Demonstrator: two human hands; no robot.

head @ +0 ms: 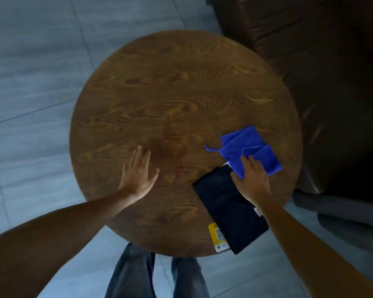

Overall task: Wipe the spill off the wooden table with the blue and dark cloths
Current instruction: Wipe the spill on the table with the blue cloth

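Note:
A round wooden table [181, 87] fills the middle of the view. A reddish wet spill [174, 151] spreads over its centre. A folded blue cloth [246, 145] lies at the table's right side. A flat dark cloth [226, 209] lies nearer me, partly under the blue one. My right hand [251, 179] rests on the near corner of the blue cloth, thumb on the dark cloth; whether it grips is unclear. My left hand [138, 173] lies flat on the bare wood just left of the spill, fingers apart, holding nothing.
A dark brown leather sofa [321, 61] stands close against the table's right side. A yellow and white card with a QR code [219, 235] sticks out from under the dark cloth at the near edge. Grey floor tiles [35, 72] surround the table; my legs show below.

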